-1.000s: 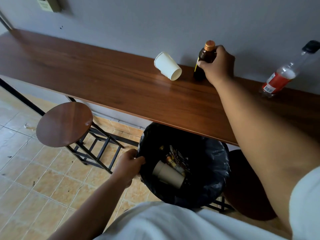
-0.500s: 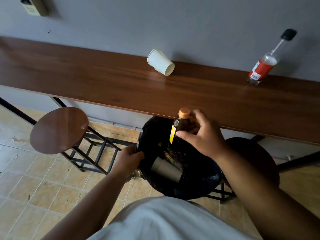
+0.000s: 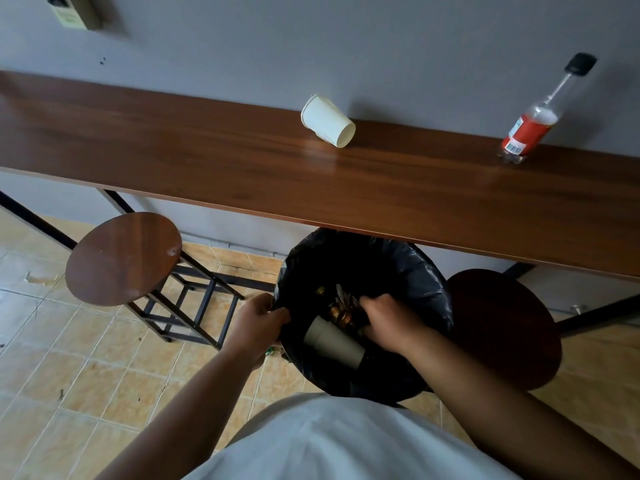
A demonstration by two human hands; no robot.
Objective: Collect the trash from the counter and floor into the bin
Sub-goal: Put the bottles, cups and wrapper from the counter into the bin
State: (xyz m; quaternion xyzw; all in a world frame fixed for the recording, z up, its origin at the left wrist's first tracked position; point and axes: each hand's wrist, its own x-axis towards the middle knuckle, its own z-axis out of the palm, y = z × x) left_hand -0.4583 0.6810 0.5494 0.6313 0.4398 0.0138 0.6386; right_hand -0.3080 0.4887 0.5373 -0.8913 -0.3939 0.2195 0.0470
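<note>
A bin lined with a black bag [image 3: 426, 271] stands on the floor under the wooden counter [image 3: 207, 157]. My left hand [image 3: 258, 322] grips the bag's left rim. My right hand [image 3: 389, 322] is down inside the bin with its fingers curled. The brown bottle it carried is hidden in the dark beneath it. A paper cup [image 3: 329, 339] and a golden wrapper [image 3: 339, 315] lie in the bin. On the counter, a white paper cup [image 3: 327, 121] lies on its side and a clear bottle with a red label [image 3: 528, 133] leans on the wall.
A round wooden stool [image 3: 121, 258] on a black frame stands left of the bin. A darker stool [image 3: 502, 327] stands right of it. A scrap of litter [image 3: 40, 278] lies on the tiled floor at the far left. The grey wall backs the counter.
My right hand lifted the brown bottle off the counter, brought it over the bin and has now gone down inside. My left hand kept hold of the bag's rim.
</note>
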